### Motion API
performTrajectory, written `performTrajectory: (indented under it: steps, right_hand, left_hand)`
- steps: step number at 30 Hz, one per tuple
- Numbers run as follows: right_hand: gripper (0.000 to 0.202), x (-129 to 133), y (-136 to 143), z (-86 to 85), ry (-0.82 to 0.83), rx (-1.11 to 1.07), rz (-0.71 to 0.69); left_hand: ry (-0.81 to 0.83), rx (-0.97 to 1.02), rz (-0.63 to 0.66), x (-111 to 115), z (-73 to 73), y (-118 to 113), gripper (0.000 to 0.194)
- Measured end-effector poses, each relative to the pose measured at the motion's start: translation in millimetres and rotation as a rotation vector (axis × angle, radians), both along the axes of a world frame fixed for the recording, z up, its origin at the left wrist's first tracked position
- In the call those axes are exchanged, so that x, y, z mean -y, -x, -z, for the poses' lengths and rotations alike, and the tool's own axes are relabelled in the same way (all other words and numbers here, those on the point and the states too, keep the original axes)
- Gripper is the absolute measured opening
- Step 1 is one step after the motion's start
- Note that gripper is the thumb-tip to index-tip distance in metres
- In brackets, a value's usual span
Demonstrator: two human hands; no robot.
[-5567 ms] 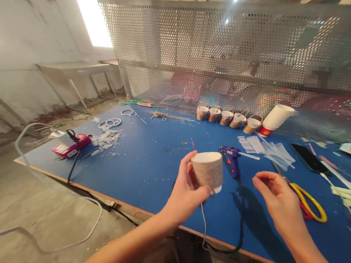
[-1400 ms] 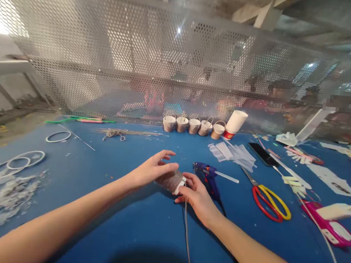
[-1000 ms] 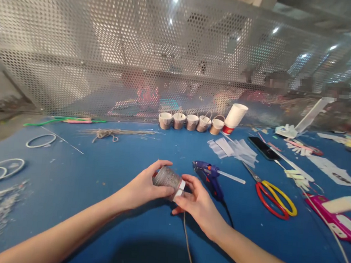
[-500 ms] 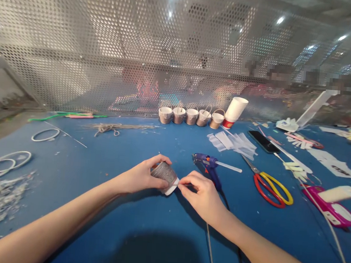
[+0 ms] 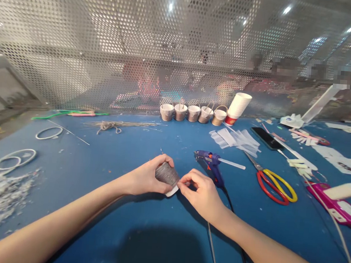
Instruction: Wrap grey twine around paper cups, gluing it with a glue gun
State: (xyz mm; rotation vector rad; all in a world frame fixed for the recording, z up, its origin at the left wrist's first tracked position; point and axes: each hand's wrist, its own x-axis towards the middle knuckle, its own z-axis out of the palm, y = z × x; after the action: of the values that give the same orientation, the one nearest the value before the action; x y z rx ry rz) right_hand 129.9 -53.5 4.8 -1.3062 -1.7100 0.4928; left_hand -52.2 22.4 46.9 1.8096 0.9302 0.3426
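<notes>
My left hand is wrapped around a small paper cup that lies tilted, its white rim toward the lower right. Grey-brown cord covers most of the cup's side. At the rim, the fingertips of my right hand are pinched together on the cord, though the exact spot is partly hidden. A length of the cord trails from under the right hand to the bottom edge of the view. Just beyond the right hand lies a blue glue gun with a clear glue stick in its back.
Several cord-wrapped cups with handles and a stack of paper cups stand along the perforated metal panel. To the right are scissors, white strips, a phone and a magenta device. White rings lie left.
The cup has turned a little in my left hand, and less of its white rim shows. My right hand stays pinched beside it. The whole view has shifted slightly.
</notes>
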Motion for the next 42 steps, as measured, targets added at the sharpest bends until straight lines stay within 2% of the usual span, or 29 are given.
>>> performTrajectory:
  steps: [7,12,22,31,42]
  right_hand:
    - [0.011,1,1,-3.0,0.064,0.002,0.004]
    - [0.011,2,0,-3.0,0.07,0.014,-0.012]
    - [0.012,5,2,1.0,-0.027,0.038,-0.042]
    - [0.014,4,2,0.5,0.021,0.007,-0.039]
    - [0.013,5,2,-0.7,0.045,0.002,-0.073]
  left_hand:
    - [-0.186,-0.038,0.012,4,0.5,-2,0.041]
    - [-0.18,-0.043,0.093,1,-0.4,3,0.042]
    - [-0.282,-0.055,0.27,-3,-7.6,9,0.041]
    - [-0.352,-0.064,0.155,3,-4.3,3,0.034]
    - [-0.294,-0.025,0.273,0,-9.7,7,0.03]
